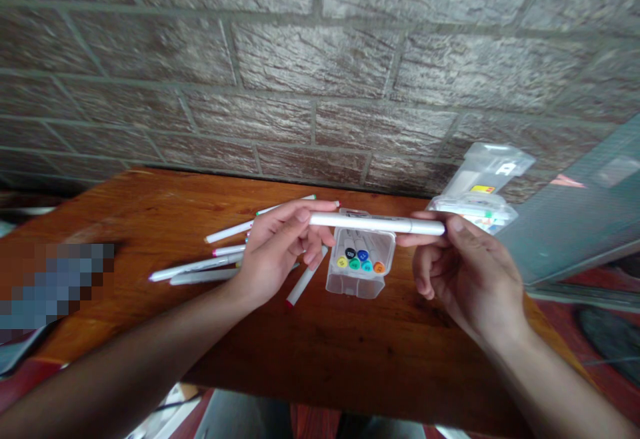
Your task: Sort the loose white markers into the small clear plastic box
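Note:
A white marker (370,223) is held level in the air between both hands. My left hand (280,249) pinches its left end between thumb and fingers. At the other end, my right hand (470,266) grips the tip with thumb and forefinger, its other fingers curled below. Beneath the marker, a clear plastic case (356,286) stands on the table, with several markers in it showing yellow, black, blue, green, teal and orange round ends. Near my left hand lies a white marker with a red end (305,280), partly covered by the fingers.
Several loose white markers (195,267) lie on the wooden table (150,206) left of and behind my left hand. A second clear case, its lid raised (493,166), stands at the back right. A brick wall (320,119) rises behind the table. A blurred-out device (45,292) is at the left edge.

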`<state>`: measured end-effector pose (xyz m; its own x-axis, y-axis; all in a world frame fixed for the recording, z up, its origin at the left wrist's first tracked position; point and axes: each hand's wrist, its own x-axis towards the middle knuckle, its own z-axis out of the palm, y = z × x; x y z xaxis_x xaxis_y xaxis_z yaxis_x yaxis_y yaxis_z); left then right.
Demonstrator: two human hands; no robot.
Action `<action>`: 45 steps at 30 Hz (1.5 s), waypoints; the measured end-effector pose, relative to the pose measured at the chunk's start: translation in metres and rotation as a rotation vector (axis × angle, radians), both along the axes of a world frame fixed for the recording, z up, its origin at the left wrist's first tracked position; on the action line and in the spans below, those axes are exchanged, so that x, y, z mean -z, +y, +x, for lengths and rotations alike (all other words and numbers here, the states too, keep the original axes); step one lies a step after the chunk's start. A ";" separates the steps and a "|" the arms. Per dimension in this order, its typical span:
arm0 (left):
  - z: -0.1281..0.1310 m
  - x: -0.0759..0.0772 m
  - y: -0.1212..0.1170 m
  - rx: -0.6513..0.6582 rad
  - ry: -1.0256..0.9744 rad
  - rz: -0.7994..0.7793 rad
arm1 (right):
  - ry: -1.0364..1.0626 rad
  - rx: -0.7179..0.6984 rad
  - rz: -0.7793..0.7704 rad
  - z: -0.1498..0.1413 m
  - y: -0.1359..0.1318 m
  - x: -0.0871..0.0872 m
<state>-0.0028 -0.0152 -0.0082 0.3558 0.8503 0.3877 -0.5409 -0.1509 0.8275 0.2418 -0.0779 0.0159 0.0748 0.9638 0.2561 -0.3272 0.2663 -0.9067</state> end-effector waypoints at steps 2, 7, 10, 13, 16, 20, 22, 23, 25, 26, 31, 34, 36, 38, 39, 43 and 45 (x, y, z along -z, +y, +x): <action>0.000 0.002 0.001 -0.016 0.017 0.024 | -0.007 -0.002 0.006 0.000 0.000 0.000; 0.000 0.006 0.002 -0.057 0.074 0.124 | -0.051 0.012 0.029 0.000 -0.001 0.001; 0.000 0.006 0.001 -0.077 0.097 0.166 | -0.092 0.022 0.066 0.001 0.000 0.003; 0.000 0.003 -0.002 -0.109 0.136 0.185 | -0.147 0.038 0.103 0.001 0.000 0.006; 0.000 0.000 -0.004 -0.151 0.176 0.178 | -0.214 0.077 0.120 0.002 0.000 0.009; 0.002 -0.002 -0.005 -0.214 0.224 0.195 | -0.295 0.127 0.141 0.001 -0.001 0.012; 0.002 -0.003 -0.005 -0.243 0.243 0.227 | -0.323 0.148 0.167 0.001 -0.002 0.013; 0.003 -0.003 -0.004 -0.258 0.255 0.243 | -0.333 0.165 0.177 0.001 -0.002 0.013; 0.003 -0.004 -0.004 -0.286 0.280 0.276 | -0.355 0.206 0.180 -0.001 -0.003 0.013; 0.003 -0.005 -0.004 -0.300 0.291 0.290 | -0.366 0.219 0.182 -0.002 -0.003 0.013; 0.004 -0.006 -0.005 -0.327 0.315 0.324 | -0.373 0.274 0.168 -0.007 -0.006 0.009; 0.005 -0.007 -0.005 -0.337 0.318 0.331 | -0.401 0.261 0.177 -0.007 -0.005 0.008; 0.005 -0.007 -0.005 -0.349 0.321 0.340 | -0.412 0.244 0.203 -0.006 -0.005 0.009; 0.005 -0.007 -0.005 -0.357 0.322 0.347 | -0.409 0.241 0.204 -0.004 -0.004 0.011; 0.005 -0.007 -0.005 -0.355 0.321 0.350 | -0.404 0.239 0.202 -0.003 -0.003 0.012; 0.003 -0.006 -0.006 -0.329 0.327 0.341 | -0.381 0.218 0.174 0.000 -0.002 0.013; 0.002 -0.005 -0.006 -0.317 0.336 0.321 | -0.361 0.201 0.157 0.000 -0.002 0.013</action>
